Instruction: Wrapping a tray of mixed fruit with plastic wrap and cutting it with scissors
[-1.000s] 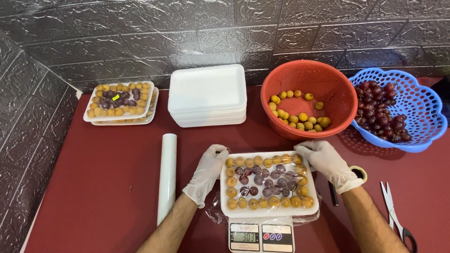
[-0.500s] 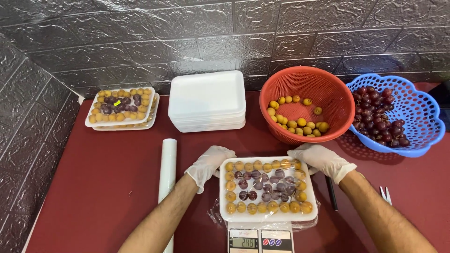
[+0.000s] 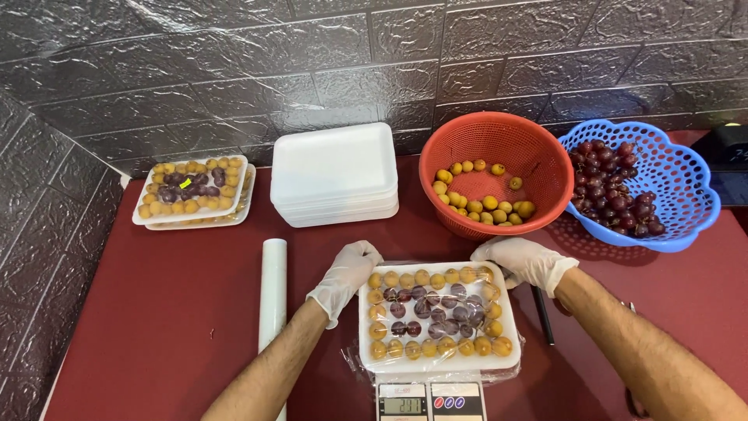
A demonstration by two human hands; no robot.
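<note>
A white foam tray (image 3: 440, 360) of yellow and dark red fruit sits on a small digital scale (image 3: 428, 401), with clear film over it. My left hand (image 3: 344, 277), in a white glove, rests against the tray's far left corner. My right hand (image 3: 524, 259), also gloved, presses on the far right corner. Both hands grip the tray's edges and the film there.
A roll of clear film (image 3: 273, 292) lies left of the tray. A stack of empty foam trays (image 3: 335, 173) stands behind, with filled trays (image 3: 191, 189) at far left. A red basket (image 3: 499, 168) holds yellow fruit, a blue basket (image 3: 670, 183) dark red fruit. A dark pen (image 3: 543, 316) lies at the right.
Both hands have slid from the tray's sides up to its far corners. The view has tilted upward, so the scale sits lower in frame.
</note>
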